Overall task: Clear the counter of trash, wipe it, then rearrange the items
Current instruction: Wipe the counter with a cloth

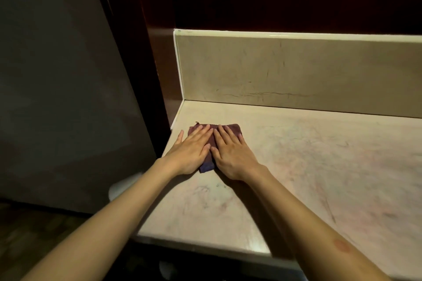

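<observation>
My left hand (pixel 190 151) and right hand (pixel 230 154) press flat, fingers straight, grip released, side by side on the cloth (pixel 211 141) near the counter's (pixel 319 166) left edge.

Both your bare forearms reach forward and converge toward 12 o'clock. Your left hand (pixel 190 151) and right hand (pixel 233 154) lie palm-down side by side, fingers straight and pointing to 12 o'clock, index fingers nearly touching, left thumb splayed toward 10 o'clock.
</observation>
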Available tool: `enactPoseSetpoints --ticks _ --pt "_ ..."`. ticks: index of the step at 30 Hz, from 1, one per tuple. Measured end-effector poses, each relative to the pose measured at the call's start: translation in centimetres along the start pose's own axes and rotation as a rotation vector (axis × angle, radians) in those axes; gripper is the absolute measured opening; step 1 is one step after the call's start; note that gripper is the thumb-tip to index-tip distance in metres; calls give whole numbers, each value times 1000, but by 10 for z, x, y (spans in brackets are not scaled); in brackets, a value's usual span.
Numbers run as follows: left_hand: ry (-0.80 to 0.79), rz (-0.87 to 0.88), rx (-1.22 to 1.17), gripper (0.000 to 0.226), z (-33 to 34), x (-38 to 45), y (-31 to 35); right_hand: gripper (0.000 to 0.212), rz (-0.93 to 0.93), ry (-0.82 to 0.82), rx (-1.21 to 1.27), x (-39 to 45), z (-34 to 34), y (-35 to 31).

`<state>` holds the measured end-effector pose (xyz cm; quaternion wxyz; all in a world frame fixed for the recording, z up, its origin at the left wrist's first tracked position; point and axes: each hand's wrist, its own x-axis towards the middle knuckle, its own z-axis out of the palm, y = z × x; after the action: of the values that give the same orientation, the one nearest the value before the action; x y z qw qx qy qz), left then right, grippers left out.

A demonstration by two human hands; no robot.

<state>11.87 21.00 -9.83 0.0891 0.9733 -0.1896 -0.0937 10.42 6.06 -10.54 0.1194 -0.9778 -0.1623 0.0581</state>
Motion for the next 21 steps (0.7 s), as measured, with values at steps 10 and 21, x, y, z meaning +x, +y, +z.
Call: enactPoseSetpoints --ticks 10,21 --pt "-8 -17 -3 52 22 -110 24 59 11 -4 -2 -103 20 -53" --pt "30 -55 -11 52 39 -190 34 67 -10 56 -20 -169 40 -96"
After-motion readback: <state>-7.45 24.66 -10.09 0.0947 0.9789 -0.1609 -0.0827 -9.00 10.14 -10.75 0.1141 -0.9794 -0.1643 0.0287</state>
